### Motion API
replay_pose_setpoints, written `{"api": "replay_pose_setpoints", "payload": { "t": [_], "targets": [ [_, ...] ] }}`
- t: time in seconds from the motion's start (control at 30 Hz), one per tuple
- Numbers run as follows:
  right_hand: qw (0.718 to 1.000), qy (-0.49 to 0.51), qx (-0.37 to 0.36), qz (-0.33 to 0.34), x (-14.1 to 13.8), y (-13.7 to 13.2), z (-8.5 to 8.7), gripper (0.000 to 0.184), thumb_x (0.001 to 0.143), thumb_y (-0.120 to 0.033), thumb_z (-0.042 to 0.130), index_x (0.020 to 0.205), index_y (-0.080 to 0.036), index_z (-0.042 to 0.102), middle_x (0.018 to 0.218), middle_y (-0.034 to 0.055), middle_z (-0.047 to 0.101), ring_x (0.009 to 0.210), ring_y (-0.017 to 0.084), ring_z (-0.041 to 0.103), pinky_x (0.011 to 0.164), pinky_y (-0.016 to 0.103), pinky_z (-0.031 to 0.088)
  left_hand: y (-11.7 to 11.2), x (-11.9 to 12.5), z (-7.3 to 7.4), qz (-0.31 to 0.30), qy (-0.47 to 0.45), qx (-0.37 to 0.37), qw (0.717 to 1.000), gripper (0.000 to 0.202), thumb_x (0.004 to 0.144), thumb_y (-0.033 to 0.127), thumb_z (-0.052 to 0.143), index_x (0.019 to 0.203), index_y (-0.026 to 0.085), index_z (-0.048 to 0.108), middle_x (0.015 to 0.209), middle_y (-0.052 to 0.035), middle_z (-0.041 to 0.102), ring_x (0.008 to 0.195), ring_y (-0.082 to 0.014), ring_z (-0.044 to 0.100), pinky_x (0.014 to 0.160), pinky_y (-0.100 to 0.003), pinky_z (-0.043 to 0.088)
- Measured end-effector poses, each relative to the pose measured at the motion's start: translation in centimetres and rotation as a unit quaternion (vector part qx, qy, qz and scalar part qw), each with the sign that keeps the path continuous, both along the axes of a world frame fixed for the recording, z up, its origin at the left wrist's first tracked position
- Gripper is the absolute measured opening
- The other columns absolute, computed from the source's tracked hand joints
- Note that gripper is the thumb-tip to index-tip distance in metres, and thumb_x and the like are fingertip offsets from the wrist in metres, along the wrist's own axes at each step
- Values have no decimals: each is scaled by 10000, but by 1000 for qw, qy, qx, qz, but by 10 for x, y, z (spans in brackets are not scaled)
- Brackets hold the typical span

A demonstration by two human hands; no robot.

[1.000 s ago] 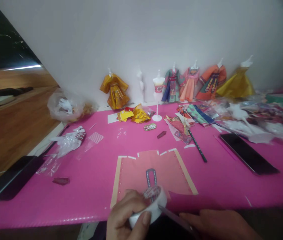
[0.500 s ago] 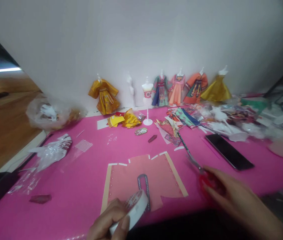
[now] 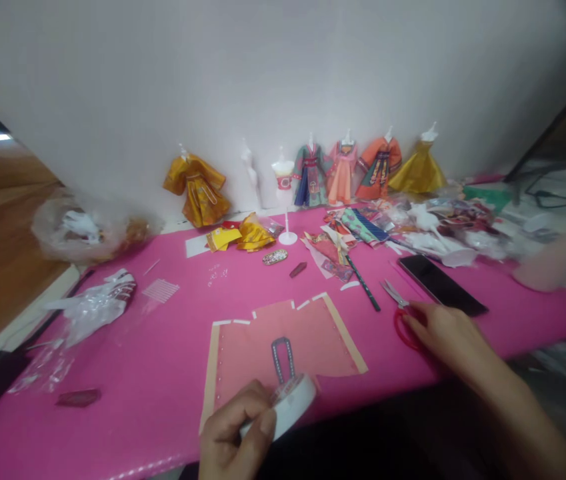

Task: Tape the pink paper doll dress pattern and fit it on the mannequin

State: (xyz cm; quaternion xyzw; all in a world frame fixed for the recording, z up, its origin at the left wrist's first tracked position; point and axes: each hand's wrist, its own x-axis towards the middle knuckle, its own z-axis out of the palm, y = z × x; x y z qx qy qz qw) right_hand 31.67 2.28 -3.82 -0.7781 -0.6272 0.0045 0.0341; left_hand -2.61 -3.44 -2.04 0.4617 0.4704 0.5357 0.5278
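Observation:
My left hand (image 3: 240,427) is closed around a roll of white tape (image 3: 293,405) at the table's front edge. The roll covers the lower end of a dark, loop-shaped trim (image 3: 283,351) with pale dots. Under that trim lies a flat pink fabric piece (image 3: 247,350) with tan side strips and short white tape strips along its top edge. To the right, the fingers of my right hand (image 3: 435,327) grip the red handle of small scissors (image 3: 405,327). Their blades are slightly apart and point away from me, low by the pink tabletop. Left of them lies a dark pencil (image 3: 364,285).
A black phone (image 3: 443,285) lies beyond my right hand. Several dressed doll forms (image 3: 311,175) stand along the wall. Fabric scraps (image 3: 363,227) and plastic packets (image 3: 443,233) are heaped at the back right. A clear bag (image 3: 97,300) is on the left of the pink table (image 3: 147,400).
My right hand with the scissors has come away from the pencil and sits lower by the phone. My left hand has shifted the tape roll rightward. The view has moved slightly.

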Motion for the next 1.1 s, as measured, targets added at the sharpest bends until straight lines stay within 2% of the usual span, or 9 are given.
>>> {"api": "replay_pose_setpoints", "payload": {
  "t": [0.1, 0.23, 0.37, 0.4, 0.47, 0.53, 0.6, 0.73, 1.1],
  "targets": [
    [1000, -2, -5, 8, 6, 2, -2, 315, 913, -321, 487, 909, -165, 761, 747, 160, 736, 709, 362, 708, 574, 378, 440, -1, -1, -5, -39, -25, -12, 999, 422, 767, 449, 753, 504, 189, 549, 573, 31, 453, 576, -146, 408, 570, -262, 321],
    [999, 12, 30, 16, 5, 0, 2, 361, 911, -326, 479, 891, -115, 771, 779, 190, 648, 750, 375, 664, 646, 425, 461, -4, -1, -6, -84, -34, -4, 996, 391, 803, 434, 724, 547, 194, 551, 608, 22, 471, 616, -158, 434, 605, -268, 342],
    [987, 109, 94, 74, -39, -22, 32, 268, 962, -337, 445, 943, -199, 675, 889, 105, 635, 819, 253, 642, 736, 346, 491, -4, 1, -7, -103, -39, 8, 994, 400, 829, 424, 696, 551, 198, 517, 608, 30, 435, 625, -159, 428, 617, -279, 350],
    [957, 237, 109, 129, -56, -30, 41, 227, 962, -326, 473, 861, -211, 640, 853, 73, 628, 787, 221, 630, 722, 320, 491, -4, 2, -7, -112, -34, 14, 993, 393, 837, 401, 689, 551, 198, 512, 604, 33, 425, 619, -155, 424, 610, -277, 350],
    [882, 418, 40, 213, -91, -44, 60, 210, 967, -281, 503, 781, -224, 578, 808, 18, 604, 764, 175, 614, 704, 285, 485, -3, 3, -5, -122, -23, 26, 992, 377, 842, 352, 685, 549, 197, 504, 599, 39, 419, 601, -146, 422, 590, -268, 352],
    [830, 494, -5, 259, -119, -53, 72, 170, 925, -182, 530, 771, -212, 596, 777, -6, 594, 734, 145, 610, 651, 248, 475, -3, 5, 0, -121, -10, 31, 992, 366, 824, 302, 697, 537, 195, 495, 591, 42, 425, 583, -137, 430, 567, -254, 360],
    [811, 515, -11, 276, -135, -56, 78, 145, 872, -119, 549, 785, -196, 636, 777, -5, 594, 730, 134, 611, 631, 232, 467, -3, 6, 7, -114, 11, 41, 993, 358, 804, 272, 704, 524, 193, 496, 582, 42, 440, 573, -131, 440, 552, -242, 368],
    [807, 517, 7, 286, -142, -55, 78, 155, 803, -62, 571, 784, -176, 675, 765, -3, 600, 722, 126, 619, 630, 219, 469, -2, 9, 16, -91, 60, 76, 991, 328, 772, 222, 701, 508, 192, 508, 558, 48, 453, 548, -119, 446, 541, -224, 379],
    [794, 529, 29, 299, -145, -56, 76, 183, 759, -8, 563, 728, -177, 627, 777, -19, 568, 720, 105, 597, 633, 207, 451, -3, 12, 18, -58, 124, 107, 985, 272, 697, 127, 649, 471, 195, 516, 523, 40, 513, 541, -128, 530, 531, -209, 440]
  ]
}}
